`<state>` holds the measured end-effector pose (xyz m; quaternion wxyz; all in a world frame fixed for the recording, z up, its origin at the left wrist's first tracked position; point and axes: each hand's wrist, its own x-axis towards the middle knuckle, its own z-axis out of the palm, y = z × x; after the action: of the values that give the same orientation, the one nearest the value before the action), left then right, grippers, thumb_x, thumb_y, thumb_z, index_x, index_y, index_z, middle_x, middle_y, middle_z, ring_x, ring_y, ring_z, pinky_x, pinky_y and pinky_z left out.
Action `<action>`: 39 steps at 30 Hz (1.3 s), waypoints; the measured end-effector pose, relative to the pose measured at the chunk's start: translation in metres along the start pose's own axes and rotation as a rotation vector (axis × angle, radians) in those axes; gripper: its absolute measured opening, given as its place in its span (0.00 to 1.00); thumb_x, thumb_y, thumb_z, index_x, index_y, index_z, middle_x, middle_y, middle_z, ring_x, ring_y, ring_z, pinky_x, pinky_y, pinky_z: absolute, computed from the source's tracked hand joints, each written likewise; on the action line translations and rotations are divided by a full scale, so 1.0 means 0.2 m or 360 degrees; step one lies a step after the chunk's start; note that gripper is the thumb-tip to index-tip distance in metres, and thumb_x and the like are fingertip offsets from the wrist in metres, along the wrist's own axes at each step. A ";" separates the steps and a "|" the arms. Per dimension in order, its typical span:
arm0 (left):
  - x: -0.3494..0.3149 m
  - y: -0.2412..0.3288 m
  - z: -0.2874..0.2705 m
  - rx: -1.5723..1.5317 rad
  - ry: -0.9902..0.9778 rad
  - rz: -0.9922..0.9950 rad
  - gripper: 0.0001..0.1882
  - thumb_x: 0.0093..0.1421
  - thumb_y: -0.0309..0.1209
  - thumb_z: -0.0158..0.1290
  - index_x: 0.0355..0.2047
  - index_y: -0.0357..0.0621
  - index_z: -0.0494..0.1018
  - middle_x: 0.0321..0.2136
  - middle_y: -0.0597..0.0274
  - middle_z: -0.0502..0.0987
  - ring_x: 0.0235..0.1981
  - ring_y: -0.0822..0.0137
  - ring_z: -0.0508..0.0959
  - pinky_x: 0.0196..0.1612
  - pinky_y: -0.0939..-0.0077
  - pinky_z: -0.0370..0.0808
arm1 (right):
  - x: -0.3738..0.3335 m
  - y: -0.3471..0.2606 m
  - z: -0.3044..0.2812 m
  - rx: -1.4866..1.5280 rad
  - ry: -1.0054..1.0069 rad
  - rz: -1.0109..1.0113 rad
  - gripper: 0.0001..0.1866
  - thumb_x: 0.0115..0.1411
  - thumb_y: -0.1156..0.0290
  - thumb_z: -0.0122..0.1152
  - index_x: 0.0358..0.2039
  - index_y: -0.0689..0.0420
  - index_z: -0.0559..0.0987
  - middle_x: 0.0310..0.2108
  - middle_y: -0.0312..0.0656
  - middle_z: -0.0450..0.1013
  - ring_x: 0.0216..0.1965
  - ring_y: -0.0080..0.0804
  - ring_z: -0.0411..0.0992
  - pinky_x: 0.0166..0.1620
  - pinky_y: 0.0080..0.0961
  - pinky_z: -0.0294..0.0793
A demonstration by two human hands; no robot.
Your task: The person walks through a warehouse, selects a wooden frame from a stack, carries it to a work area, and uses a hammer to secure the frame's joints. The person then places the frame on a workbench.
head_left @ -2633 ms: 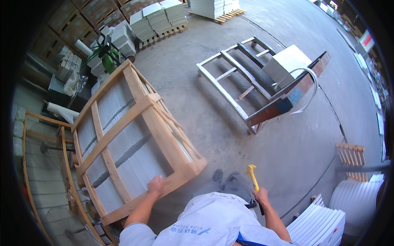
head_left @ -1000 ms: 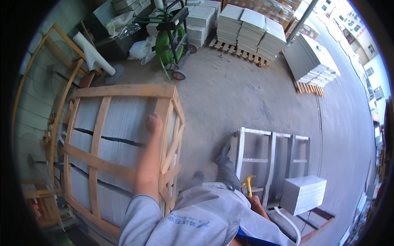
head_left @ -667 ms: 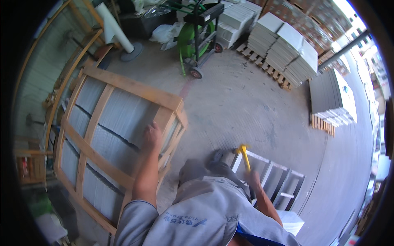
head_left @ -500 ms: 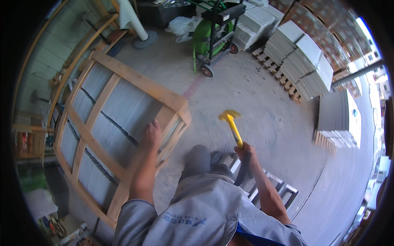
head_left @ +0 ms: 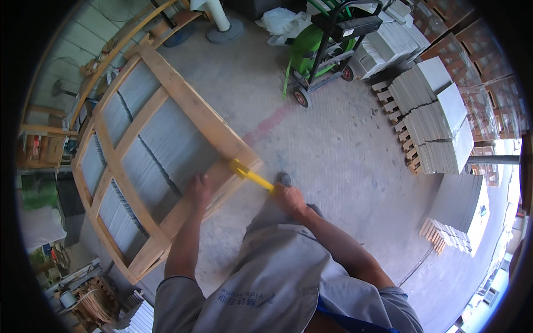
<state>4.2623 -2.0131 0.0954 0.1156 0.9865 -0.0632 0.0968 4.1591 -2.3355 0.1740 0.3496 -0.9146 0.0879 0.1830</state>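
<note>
A wooden crate (head_left: 194, 108) of light planks stands at my left, with grey slabs or tiles (head_left: 176, 136) packed upright behind its open frame. My left hand (head_left: 198, 190) is at the inner edge of the near right plank, its fingers bent round that edge; they are somewhat blurred. In my right hand (head_left: 290, 201) is a yellow hammer (head_left: 257, 178), gripped by its handle. The hammer's head is over the crate's right corner, at the end of the planks; whether it touches the wood I cannot tell.
A black wheeled strapping cart (head_left: 327, 50) with a green reel stands ahead. Stacks of pale slabs (head_left: 430, 114) on pallets line the right. A post on a round base (head_left: 225, 30) stands beyond the crate. Bundled odds and ends (head_left: 91, 299) lie at lower left.
My right hand has swung the hammer left, from over the floor to the crate's right corner. My left hand stays at the plank, slightly lower. The view has shifted.
</note>
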 end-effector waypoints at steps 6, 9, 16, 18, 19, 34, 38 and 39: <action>0.02 0.02 -0.04 0.0028 -0.0117 0.0006 0.16 0.65 0.41 0.44 0.34 0.39 0.71 0.32 0.44 0.74 0.36 0.42 0.74 0.39 0.51 0.69 | 0.02 0.08 -0.14 0.0537 -0.0111 -0.0084 0.15 0.54 0.59 0.61 0.32 0.59 0.77 0.27 0.52 0.76 0.31 0.51 0.76 0.35 0.43 0.74; 0.08 0.12 -0.06 0.0009 -0.0106 -0.0122 0.18 0.66 0.42 0.42 0.37 0.39 0.72 0.34 0.44 0.75 0.38 0.42 0.74 0.42 0.51 0.69 | 0.03 0.18 -0.21 0.0767 -0.0274 0.0202 0.16 0.53 0.59 0.63 0.32 0.61 0.78 0.26 0.53 0.75 0.29 0.47 0.76 0.34 0.40 0.73; 0.23 0.42 0.10 0.0241 -0.0126 -0.0681 0.25 0.68 0.46 0.34 0.39 0.38 0.74 0.38 0.43 0.76 0.41 0.41 0.74 0.45 0.51 0.69 | 0.26 0.35 -0.56 0.1349 -0.0605 0.0575 0.14 0.56 0.63 0.61 0.28 0.63 0.75 0.15 0.41 0.71 0.19 0.29 0.71 0.23 0.30 0.68; 0.23 0.42 0.10 0.0246 -0.0111 -0.0752 0.26 0.68 0.47 0.34 0.38 0.38 0.74 0.37 0.42 0.76 0.41 0.41 0.74 0.46 0.51 0.69 | 0.30 0.33 -0.66 0.1523 -0.0574 0.0637 0.13 0.57 0.64 0.61 0.28 0.63 0.75 0.15 0.38 0.69 0.19 0.24 0.68 0.22 0.27 0.66; 0.23 0.41 0.11 0.0281 -0.0177 -0.0717 0.26 0.68 0.47 0.34 0.39 0.38 0.74 0.37 0.42 0.76 0.41 0.41 0.74 0.46 0.51 0.69 | 0.32 0.33 -0.70 0.1688 -0.0577 0.0593 0.13 0.57 0.64 0.61 0.28 0.63 0.74 0.15 0.36 0.68 0.19 0.21 0.67 0.22 0.26 0.65; 0.21 0.37 0.13 0.0257 -0.0244 -0.0785 0.28 0.68 0.47 0.33 0.39 0.34 0.74 0.39 0.36 0.75 0.43 0.37 0.73 0.47 0.49 0.68 | 0.35 0.25 -0.40 0.1183 -0.0519 0.0106 0.12 0.56 0.65 0.59 0.31 0.63 0.74 0.20 0.51 0.73 0.24 0.47 0.75 0.29 0.37 0.73; 0.19 0.35 0.15 0.0473 -0.0203 -0.0583 0.23 0.68 0.43 0.36 0.38 0.35 0.73 0.37 0.42 0.76 0.38 0.42 0.75 0.43 0.52 0.70 | 0.30 0.04 -0.67 0.1048 -0.0378 -0.0630 0.11 0.56 0.66 0.60 0.34 0.59 0.73 0.20 0.48 0.73 0.22 0.45 0.75 0.28 0.36 0.77; 0.18 0.33 0.15 0.0642 -0.0152 -0.0341 0.19 0.68 0.39 0.37 0.37 0.36 0.72 0.35 0.48 0.77 0.34 0.46 0.76 0.39 0.53 0.72 | 0.26 0.00 -0.71 0.1016 -0.0374 -0.0786 0.12 0.56 0.66 0.61 0.35 0.58 0.72 0.21 0.46 0.72 0.22 0.43 0.75 0.27 0.35 0.77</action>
<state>4.2935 -2.0886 0.0877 -0.0773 0.9942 0.0570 0.0479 4.2468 -2.4326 0.2516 0.6566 -0.7268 -0.1222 0.1605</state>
